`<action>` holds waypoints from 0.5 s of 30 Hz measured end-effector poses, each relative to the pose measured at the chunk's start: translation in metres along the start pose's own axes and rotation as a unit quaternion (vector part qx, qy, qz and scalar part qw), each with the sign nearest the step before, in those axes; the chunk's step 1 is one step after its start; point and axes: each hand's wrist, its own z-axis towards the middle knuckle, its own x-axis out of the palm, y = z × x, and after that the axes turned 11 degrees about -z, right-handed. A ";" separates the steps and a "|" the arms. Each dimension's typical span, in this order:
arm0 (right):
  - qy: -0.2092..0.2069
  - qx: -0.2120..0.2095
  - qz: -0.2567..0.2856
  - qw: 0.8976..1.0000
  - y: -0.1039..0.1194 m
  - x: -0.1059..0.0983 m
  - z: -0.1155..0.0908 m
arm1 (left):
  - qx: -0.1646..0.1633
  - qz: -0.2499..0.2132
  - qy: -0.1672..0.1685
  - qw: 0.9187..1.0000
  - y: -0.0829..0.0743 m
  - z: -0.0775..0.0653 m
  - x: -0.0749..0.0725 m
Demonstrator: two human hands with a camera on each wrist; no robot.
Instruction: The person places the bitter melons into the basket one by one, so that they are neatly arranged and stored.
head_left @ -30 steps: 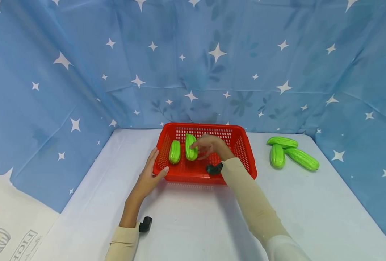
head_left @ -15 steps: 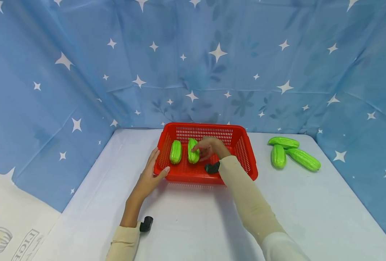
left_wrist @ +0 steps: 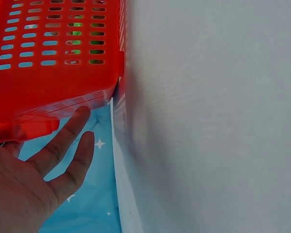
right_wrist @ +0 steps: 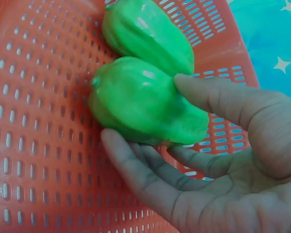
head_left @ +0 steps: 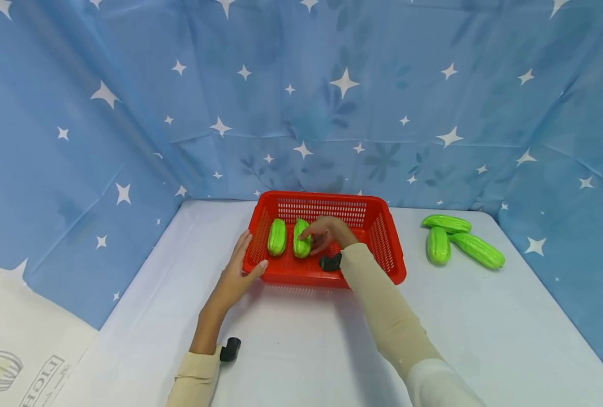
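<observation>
A red plastic basket (head_left: 306, 277) with slotted walls stands at the table's far middle. Inside it, a green ridged gourd (head_left: 277, 237) lies at the left. Beside that one is a second green gourd (right_wrist: 145, 102), which my right hand (right_wrist: 223, 145) holds, thumb on its upper side and fingers curled along the lower side. From the head view, the right hand (head_left: 327, 233) reaches down into the basket. My left hand (head_left: 233, 280) rests at the basket's front left corner, fingers extended along the outer wall. In the left wrist view, the left hand's fingers (left_wrist: 63, 145) are straight and spread beside the red wall.
Several more items lie to the right of the basket: one gourd (head_left: 446, 223) at the back, one gourd (head_left: 438, 246) in front and one gourd (head_left: 478, 251) slanting right. A blue star-patterned curtain (head_left: 301, 102) borders the white table (head_left: 291, 350) behind and at the sides.
My right hand has lowered the second gourd into the basket, slightly toward the front, alongside the first. The left hand stays at the basket's corner.
</observation>
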 end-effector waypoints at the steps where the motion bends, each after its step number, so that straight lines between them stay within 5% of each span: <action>1: 0.000 0.000 -0.004 1.000 0.000 0.000 0.000 | 0.000 0.001 0.001 1.000 0.000 0.000 0.000; 15: -0.011 -0.013 0.004 1.000 0.006 0.010 0.006 | 0.002 0.005 -0.003 1.000 0.000 -0.001 0.000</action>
